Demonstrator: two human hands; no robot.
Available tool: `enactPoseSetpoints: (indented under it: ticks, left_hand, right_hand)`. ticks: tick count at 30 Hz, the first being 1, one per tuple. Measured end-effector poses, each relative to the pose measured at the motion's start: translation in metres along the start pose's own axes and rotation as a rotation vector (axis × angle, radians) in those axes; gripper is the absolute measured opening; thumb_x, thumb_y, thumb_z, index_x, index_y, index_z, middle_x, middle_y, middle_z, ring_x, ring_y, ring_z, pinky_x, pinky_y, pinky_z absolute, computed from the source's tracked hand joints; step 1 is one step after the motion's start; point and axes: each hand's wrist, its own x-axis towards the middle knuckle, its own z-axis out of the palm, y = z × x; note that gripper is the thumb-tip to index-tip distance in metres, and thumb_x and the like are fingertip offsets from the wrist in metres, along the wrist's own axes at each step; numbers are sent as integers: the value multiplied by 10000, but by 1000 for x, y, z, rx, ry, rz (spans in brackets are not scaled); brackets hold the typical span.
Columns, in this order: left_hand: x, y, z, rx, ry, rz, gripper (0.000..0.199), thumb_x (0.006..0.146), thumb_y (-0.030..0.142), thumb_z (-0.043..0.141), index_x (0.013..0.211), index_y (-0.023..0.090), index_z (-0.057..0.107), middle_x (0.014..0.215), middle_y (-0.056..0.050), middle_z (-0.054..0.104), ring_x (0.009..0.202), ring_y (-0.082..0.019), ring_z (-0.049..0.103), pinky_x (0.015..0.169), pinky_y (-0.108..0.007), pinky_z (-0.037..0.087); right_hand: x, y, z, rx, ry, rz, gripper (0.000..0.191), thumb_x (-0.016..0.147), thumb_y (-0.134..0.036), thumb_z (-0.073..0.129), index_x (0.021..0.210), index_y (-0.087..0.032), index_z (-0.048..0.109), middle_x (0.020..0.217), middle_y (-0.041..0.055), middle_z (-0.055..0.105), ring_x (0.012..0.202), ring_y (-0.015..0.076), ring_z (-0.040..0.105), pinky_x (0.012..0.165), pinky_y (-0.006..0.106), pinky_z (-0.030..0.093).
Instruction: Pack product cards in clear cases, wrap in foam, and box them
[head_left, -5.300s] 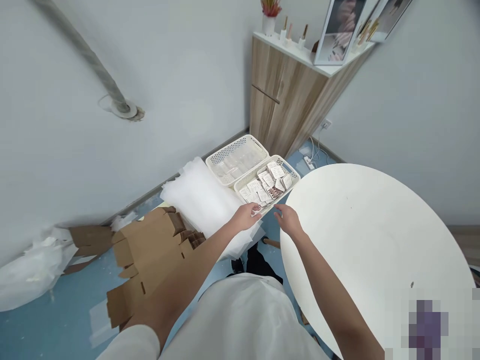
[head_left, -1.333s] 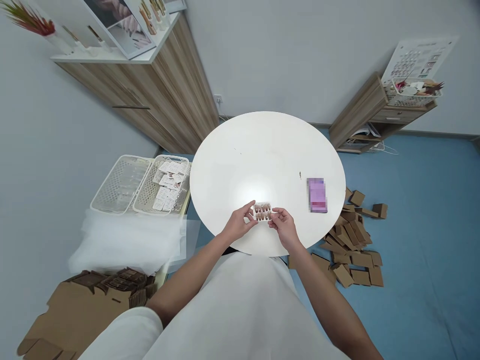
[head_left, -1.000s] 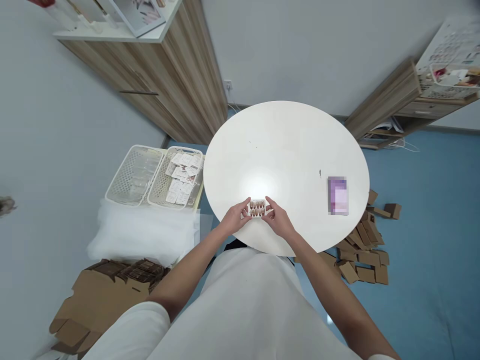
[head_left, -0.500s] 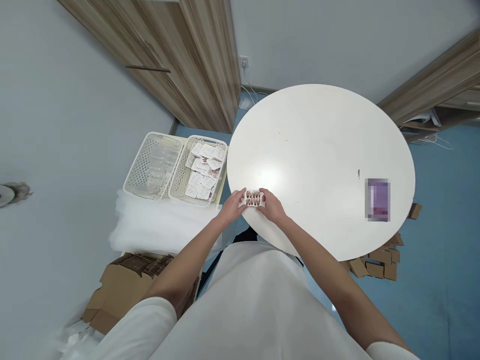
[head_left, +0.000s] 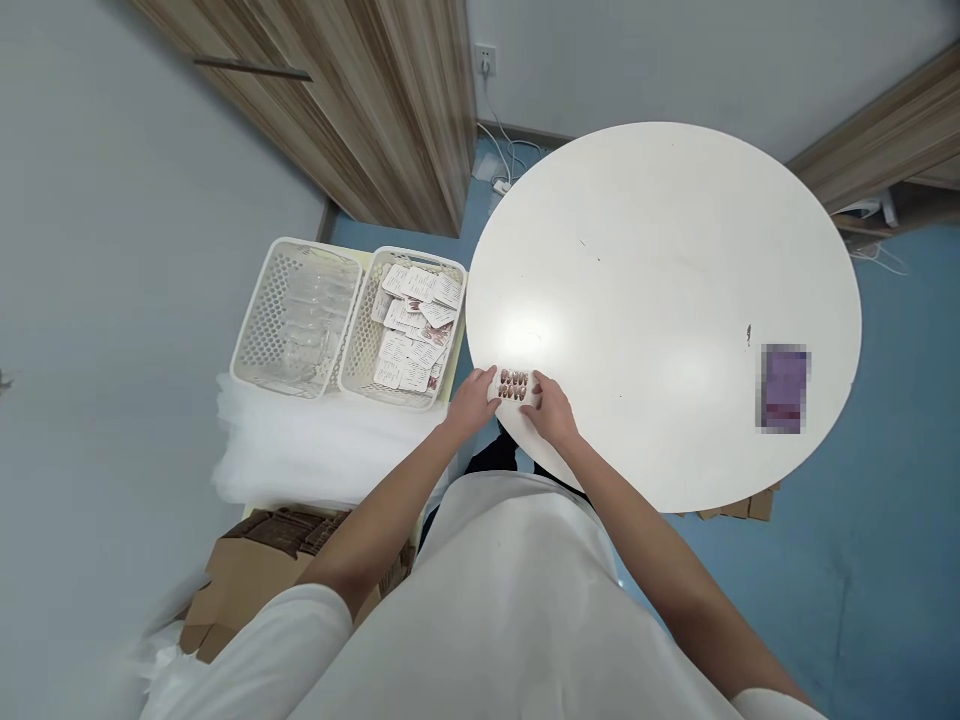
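Observation:
A small white card of press-on nails (head_left: pixel 514 384), with two rows of brown, glossy nail shapes facing up, is held over the near left edge of the round white table (head_left: pixel 667 250). My left hand (head_left: pixel 473 402) pinches its left end between thumb and fingers. At the opposite end, my right hand (head_left: pixel 553 411) has its thumb and fingers closed on the card's right edge. Whether the card's underside touches the tabletop I cannot tell.
Left of the table stand a white basket (head_left: pixel 350 345) of similar cards and another basket (head_left: pixel 255 300) with clear plastic pieces. White wrapping sheets (head_left: pixel 322 450) and brown cardboard boxes (head_left: pixel 240 590) lie nearer me. A blurred purple item (head_left: pixel 784 388) is on the table's right.
My view has shifted, so the table sits farther right and higher in the picture. Both hands still hold the card, with my right fingers slightly farther toward its edge.

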Motion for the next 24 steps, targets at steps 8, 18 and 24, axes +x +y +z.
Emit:
enactPoseSetpoints:
  ticks: [8,18,24]
  left_hand:
    - [-6,2,-5,162,28,86,405,807,304,491,1188,164,478,1024,-90,581,950,-217,535,790,-316,427]
    - [-29,4,-1,356,-16,253,471,849,254,346,1314,182,353,1389,-74,351,1313,-245,219,995,-443,228]
    - [-12,0,-8,373,-4,231,511,848,259,338,1344,143,298,1401,-100,322,1324,-242,188,1010,-454,197]
  right_hand:
    - [-21,-12,1,-374,68,-124,425,836,-331,429,1240,-199,427,1132,118,536,980,242,505,758,340,398]
    - [-33,-8,8,-446,42,-290,525,856,-390,349,1327,-158,331,1375,131,367,1270,294,271,997,519,114]
    - [-9,-15,4,-452,44,-304,542,851,-380,355,1341,-154,304,1374,143,364,1275,299,263,991,519,122]
